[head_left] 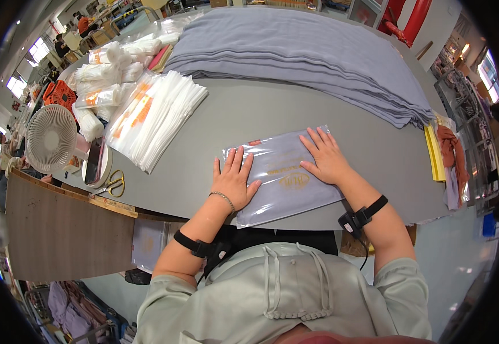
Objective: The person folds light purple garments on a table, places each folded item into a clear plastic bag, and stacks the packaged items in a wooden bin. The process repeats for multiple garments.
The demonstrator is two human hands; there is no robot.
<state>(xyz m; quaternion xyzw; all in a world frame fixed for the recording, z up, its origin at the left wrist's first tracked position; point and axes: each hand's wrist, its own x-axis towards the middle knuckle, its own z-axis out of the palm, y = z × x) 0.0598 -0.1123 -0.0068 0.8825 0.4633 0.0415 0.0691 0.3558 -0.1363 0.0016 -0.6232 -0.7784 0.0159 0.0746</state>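
Observation:
A clear plastic bag with folded grey-lilac fabric inside [278, 198] lies flat near the table's front edge, gold print on its face. My left hand [232, 182] rests on the bag's left side, fingers stretched out and pointing away from me. On its upper right part lies my right hand [325, 157], fingers spread flat. Neither hand grips anything. Beyond the bag, a wide stack of the same grey-lilac fabric [295, 49] spreads across the far side of the table. A fanned pile of clear bags with orange print [158, 114] lies to the left of my hands.
Rolled plastic bags [100, 74] are heaped at the far left, behind a white fan [50, 137]. Yellow-handled scissors [114, 184] lie by the left edge of the grey table [249, 109]. Yellow and rust-coloured cloth [450, 149] hangs at the right edge. People sit in the far background.

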